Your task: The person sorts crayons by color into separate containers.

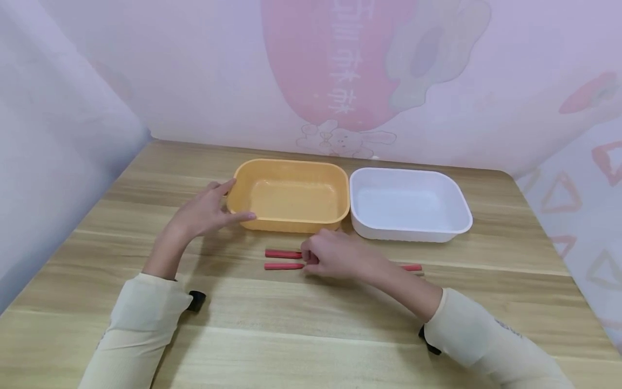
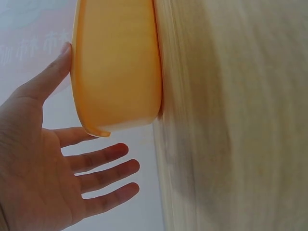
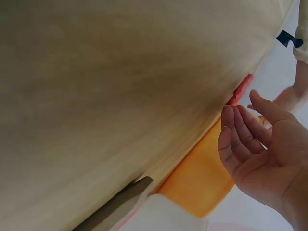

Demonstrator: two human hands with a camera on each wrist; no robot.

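Observation:
My left hand (image 1: 209, 213) lies open at the left end of an orange tray (image 1: 291, 162). In the left wrist view its thumb touches the orange tray (image 2: 115, 62) at the rim, and the fingers of the left hand (image 2: 48, 159) spread under the corner. My right hand (image 1: 330, 256) rests on the table in front of the tray, fingers loosely bent over two red sticks (image 1: 283, 253) (image 1: 283, 266). A third red stick end (image 1: 412, 267) shows behind the wrist. In the right wrist view the right hand (image 3: 255, 144) has an empty palm, with a red stick (image 3: 240, 89) just past its fingertips.
A white tray (image 1: 457, 208) stands right beside the orange one, empty like it. The wooden table (image 1: 311, 335) is boxed in by pale pink cloth walls at the back and both sides. A black strap (image 1: 196, 300) shows at my left cuff.

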